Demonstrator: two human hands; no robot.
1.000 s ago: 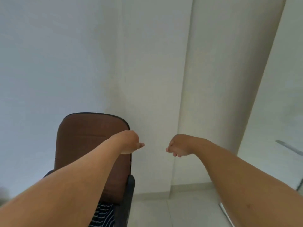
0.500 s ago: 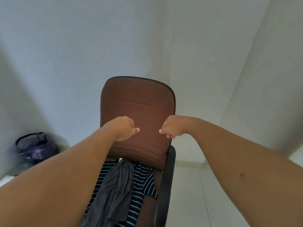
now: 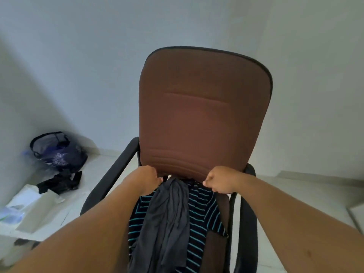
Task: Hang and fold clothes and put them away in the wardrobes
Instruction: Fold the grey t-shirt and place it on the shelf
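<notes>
A grey garment (image 3: 167, 219) lies lengthwise over a black shirt with teal stripes (image 3: 199, 215) on the seat of a brown office chair (image 3: 202, 115). My left hand (image 3: 146, 179) is a closed fist at the top left edge of the clothes, where seat meets backrest. My right hand (image 3: 220, 181) is a closed fist at the top right edge, thumb and finger pinched by the striped shirt's edge. No cloth shows inside either fist. Both forearms reach in from the bottom corners.
The chair has black armrests (image 3: 110, 178). On the floor at the left sit a dark blue bag (image 3: 59, 152), a black crumpled cloth (image 3: 59, 183) and white sheets (image 3: 29, 209). White walls stand behind the chair.
My view swung down and left, from the wall to the chair seat. Both closed fists dropped from in front of the backrest to the top edge of the clothes.
</notes>
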